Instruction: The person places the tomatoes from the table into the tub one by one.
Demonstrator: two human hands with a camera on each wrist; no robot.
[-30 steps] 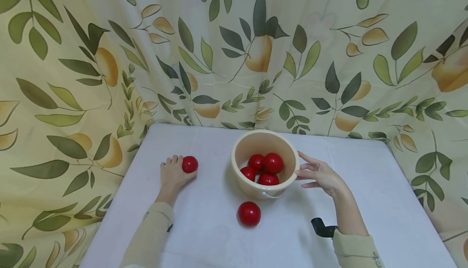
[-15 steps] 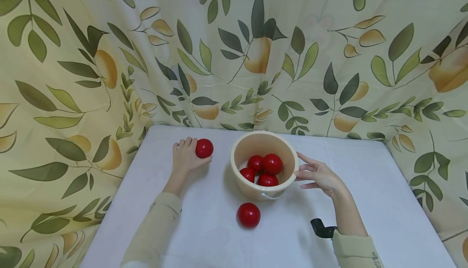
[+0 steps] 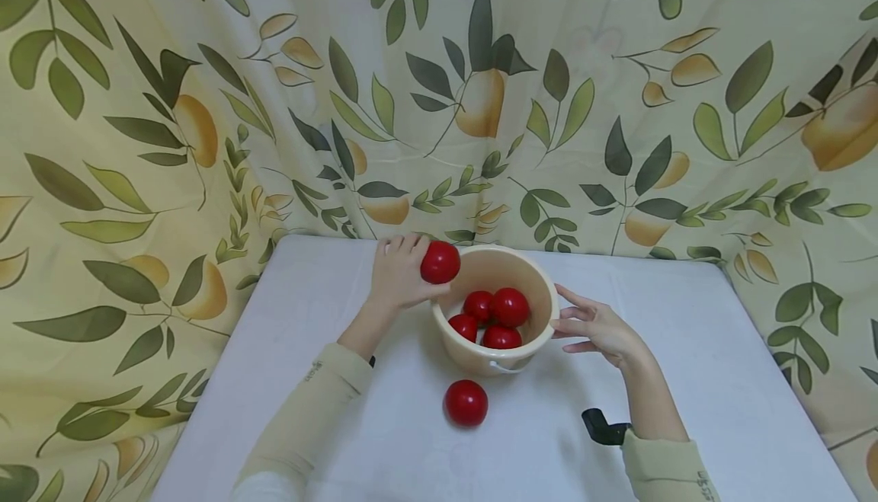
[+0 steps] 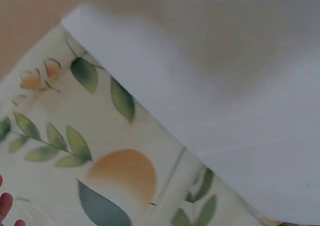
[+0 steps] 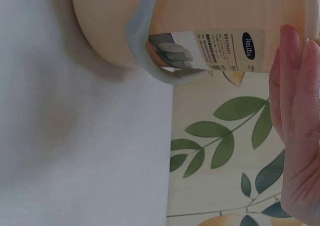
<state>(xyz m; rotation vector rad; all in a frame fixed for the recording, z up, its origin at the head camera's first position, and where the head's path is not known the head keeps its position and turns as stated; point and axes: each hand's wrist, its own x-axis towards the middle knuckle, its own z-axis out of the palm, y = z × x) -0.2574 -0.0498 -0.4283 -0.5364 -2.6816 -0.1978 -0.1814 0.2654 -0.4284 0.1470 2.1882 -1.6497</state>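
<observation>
In the head view my left hand (image 3: 400,272) grips a red ball (image 3: 440,262), fingers over its far side and thumb below. That ball overlaps the left rim of a cream plastic bucket (image 3: 458,353). Several red balls (image 3: 511,307) lie inside the bucket. My right hand (image 3: 607,332) touches the bucket's right rim with fairly straight fingers. The right wrist view shows those fingers (image 5: 291,81) against the bucket's wall, near a printed label (image 5: 220,51). Another red ball (image 3: 466,403) sits on the table in front of the bucket. Only a few fingertips (image 4: 5,206) show in the left wrist view.
A white cloth covers the table (image 3: 521,449), whose far edge meets a curtain (image 3: 439,106) patterned with leaves and fruit. The bucket's pale handle (image 3: 506,369) hangs at its front. A black strap end (image 3: 605,427) sticks out by the right sleeve.
My left hand has carried its red ball up and rightward from the table's left side to the bucket's rim. The right hand, the bucket and the front ball stay in place.
</observation>
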